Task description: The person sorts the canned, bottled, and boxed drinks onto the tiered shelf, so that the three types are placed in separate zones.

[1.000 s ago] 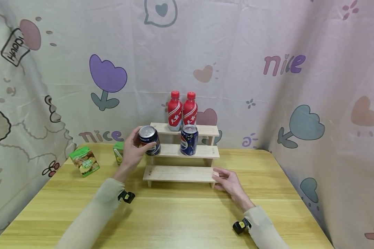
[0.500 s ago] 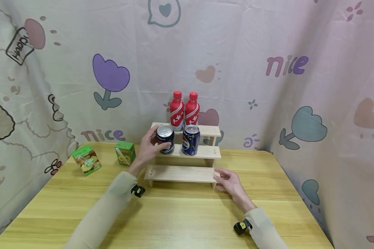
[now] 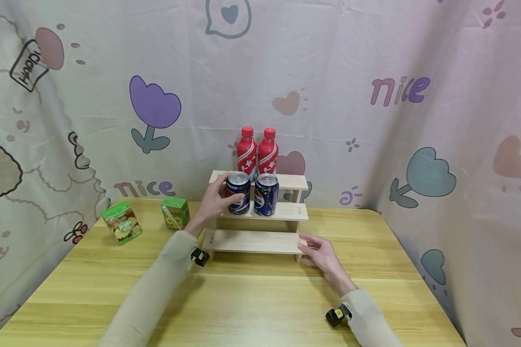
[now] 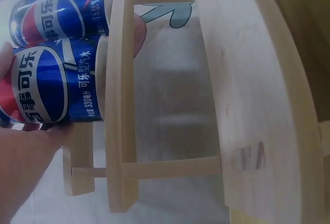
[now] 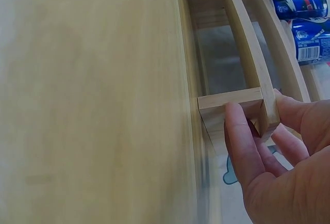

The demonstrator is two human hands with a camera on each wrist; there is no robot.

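My left hand [image 3: 212, 201] grips a blue cola can [image 3: 241, 189] at the left part of the middle step of a wooden three-step rack [image 3: 252, 241]. Thumb and fingers lie around the can's sides. A matching can [image 3: 267, 197] stands upright close at its right. In the left wrist view, the held can's base [image 4: 101, 79] is right at the step's board. My right hand [image 3: 323, 255] holds the right end of the lowest step; in the right wrist view, the thumb is on top and fingers [image 5: 240, 136] curl against the end support.
Two red-capped bottles, a left one [image 3: 246, 155] and a right one [image 3: 267, 155], stand on the top step. Left of the rack, two green drink cartons, one tilted [image 3: 121, 224] and one with a straw [image 3: 174, 213], are on the table [image 3: 260, 303]. A patterned curtain [image 3: 330, 58] hangs behind.
My left hand has carried its can rightward along the middle step, up beside the other can. The straw carton has come into fuller view. My right hand keeps its place on the rack.
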